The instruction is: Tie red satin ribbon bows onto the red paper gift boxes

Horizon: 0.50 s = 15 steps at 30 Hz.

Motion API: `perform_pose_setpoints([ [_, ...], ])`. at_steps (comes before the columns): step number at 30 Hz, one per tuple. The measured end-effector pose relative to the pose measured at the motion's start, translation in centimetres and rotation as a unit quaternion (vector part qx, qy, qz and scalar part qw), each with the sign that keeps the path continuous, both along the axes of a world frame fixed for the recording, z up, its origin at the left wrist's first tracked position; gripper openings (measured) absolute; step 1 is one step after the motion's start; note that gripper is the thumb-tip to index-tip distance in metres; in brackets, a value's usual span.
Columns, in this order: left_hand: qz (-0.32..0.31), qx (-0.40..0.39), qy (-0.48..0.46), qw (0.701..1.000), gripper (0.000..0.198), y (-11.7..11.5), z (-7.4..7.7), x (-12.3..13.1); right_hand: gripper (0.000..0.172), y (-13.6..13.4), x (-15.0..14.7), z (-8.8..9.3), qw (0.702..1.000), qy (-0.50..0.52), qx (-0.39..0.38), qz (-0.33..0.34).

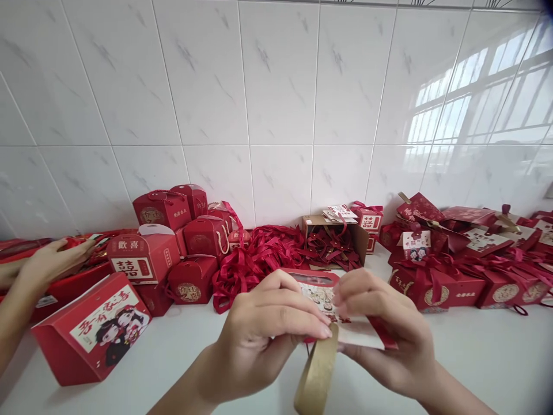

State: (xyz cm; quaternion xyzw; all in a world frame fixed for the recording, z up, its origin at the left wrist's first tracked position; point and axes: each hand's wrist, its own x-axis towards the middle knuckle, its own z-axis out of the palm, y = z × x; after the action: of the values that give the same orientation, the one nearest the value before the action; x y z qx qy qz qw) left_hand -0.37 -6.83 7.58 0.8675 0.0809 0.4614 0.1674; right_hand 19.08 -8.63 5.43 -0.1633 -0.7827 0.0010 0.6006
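Note:
Between my two hands is a red and white gift box (317,291) with printed figures and an oval slot near its top edge. My left hand (268,328) pinches the near side of the box, thumb and fingers together at a gold ribbon (317,369). This ribbon hangs in a loop below the box. My right hand (389,328) grips the box's right side, fingers over the top and thumb beneath. The box's underside is hidden.
Red gift boxes (142,253) are stacked at left, near a large red box (93,328). A red ribbon heap (263,248) and a cardboard box (358,230) of dark red pieces lie behind my hands. Ribboned boxes (462,288) fill the right. Another person's hand (56,259) reaches in at left.

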Motion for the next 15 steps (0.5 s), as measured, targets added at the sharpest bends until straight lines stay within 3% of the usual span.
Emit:
perform_pose_setpoints([
  [4, -0.022, 0.041, -0.005, 0.999, 0.035, 0.7, 0.1, -0.2, 0.035, -0.9, 0.5, 0.6, 0.996, -0.086, -0.024, -0.029],
  [7, -0.053, 0.048, -0.011, 0.997, 0.035, 1.0, 0.0, -0.1, 0.029, -1.3, 0.6, 0.8, 0.993, -0.109, -0.016, -0.032],
  [15, -0.058, 0.024, -0.019, 0.998, 0.035, 0.8, -0.3, 0.2, 0.010, -1.2, 0.3, 0.7, 0.996, -0.075, 0.042, -0.039],
])
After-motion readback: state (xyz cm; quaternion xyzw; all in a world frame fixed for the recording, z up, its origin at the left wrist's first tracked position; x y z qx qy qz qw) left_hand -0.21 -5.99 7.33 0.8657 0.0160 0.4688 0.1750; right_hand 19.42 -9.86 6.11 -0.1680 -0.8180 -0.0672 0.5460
